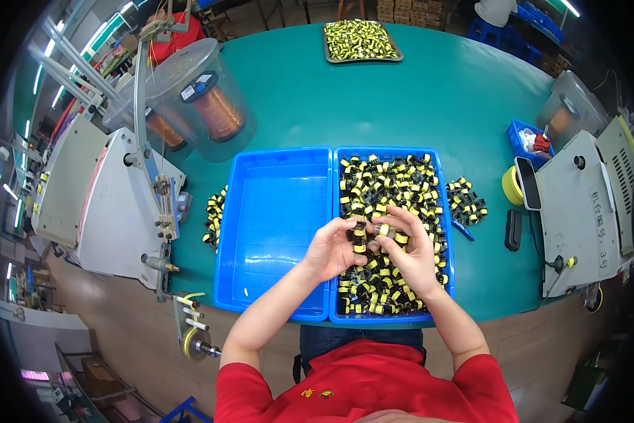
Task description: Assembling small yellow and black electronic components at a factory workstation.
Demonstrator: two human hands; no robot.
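Observation:
Two blue plastic trays stand side by side before me. The right tray [447, 233] is heaped with small black transformer coils [387, 176] wrapped in yellow tape. Above that heap my left hand [331, 252] is closed with a black-and-yellow coil [360, 247] at its fingertips. Close beside it, my right hand [416, 257] pinches another coil [385, 230], whose pale metal-looking end faces the left hand. The left tray [275, 204] shows mostly bare blue bottom with one tiny pale scrap. Fingers partly cover both coils.
Loose coils lie left [214, 218] and right [466, 203] of the trays. A metal tray of yellow pieces [361, 40] sits at the far edge. Winding machines [112, 204] flank the green table [296, 99]; copper wire spools [218, 113], a phone [528, 183] and a blue tool [463, 230] are nearby.

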